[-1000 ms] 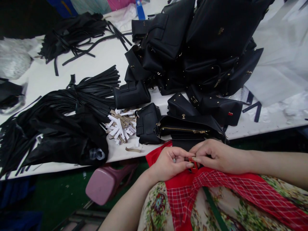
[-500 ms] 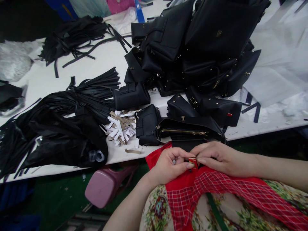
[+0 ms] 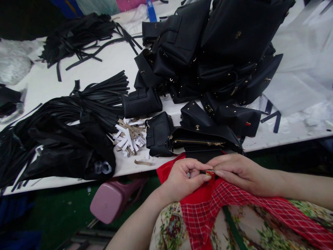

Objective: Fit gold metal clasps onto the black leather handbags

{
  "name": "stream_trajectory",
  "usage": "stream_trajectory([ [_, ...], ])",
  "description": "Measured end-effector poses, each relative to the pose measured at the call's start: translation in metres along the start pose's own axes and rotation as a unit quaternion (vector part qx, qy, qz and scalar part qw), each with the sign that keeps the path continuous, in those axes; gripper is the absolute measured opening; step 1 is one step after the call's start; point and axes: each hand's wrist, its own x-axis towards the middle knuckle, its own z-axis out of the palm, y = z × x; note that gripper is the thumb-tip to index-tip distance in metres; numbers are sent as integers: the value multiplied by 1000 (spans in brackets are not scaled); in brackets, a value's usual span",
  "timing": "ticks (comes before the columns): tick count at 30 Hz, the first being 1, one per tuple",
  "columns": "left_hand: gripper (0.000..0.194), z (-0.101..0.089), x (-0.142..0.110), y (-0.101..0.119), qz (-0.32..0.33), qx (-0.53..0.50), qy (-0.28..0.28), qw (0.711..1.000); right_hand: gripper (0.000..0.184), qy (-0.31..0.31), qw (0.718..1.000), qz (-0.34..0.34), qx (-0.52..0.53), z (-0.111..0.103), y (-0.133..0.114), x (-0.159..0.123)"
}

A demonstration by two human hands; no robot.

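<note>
A small shiny metal fitting (image 3: 209,172), with gold and red on its face, sits between my two hands above my lap. My left hand (image 3: 183,177) pinches its left side with thumb and fingertips. The fingers of my right hand (image 3: 238,172) close on its right end, hiding part of it. Something thin and dark shows beside the fitting, mostly covered by the fingers. Just beyond my hands lies an open black handbag (image 3: 205,135) with a gold zipper, at the table edge. Red cloth of the apron (image 3: 200,198) spreads beneath my hands.
Black handbags (image 3: 229,45) are piled on the white table (image 3: 130,171). To the left lie bundles of black straps (image 3: 96,100), paper strips (image 3: 128,137) and a black bag (image 3: 75,149). A pink stool (image 3: 108,201) stands below the table edge.
The metal fitting has tilted between my fingers, so less of its face shows. Both hands keep their hold in nearly the same place. The view has shifted slightly.
</note>
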Motion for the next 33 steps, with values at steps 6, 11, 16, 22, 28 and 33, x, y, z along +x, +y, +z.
stream_trajectory([
  [6,28,3,3,1,10,-1,24,1000,28,46,998,-24,-19,3,3,-3],
  [11,32,10,8,4,-42,-28,33,998,28,71,997,-7,-33,4,4,-3],
  [16,30,17,11,6,-70,-28,35,997,30,94,995,31,-7,6,2,-2],
  [22,27,19,11,8,-87,-5,17,996,28,105,991,72,47,7,-1,0],
  [28,24,16,12,7,-51,-3,25,998,30,99,988,105,51,7,4,4],
  [33,19,-3,14,20,81,116,40,989,31,34,997,61,12,3,8,7],
])
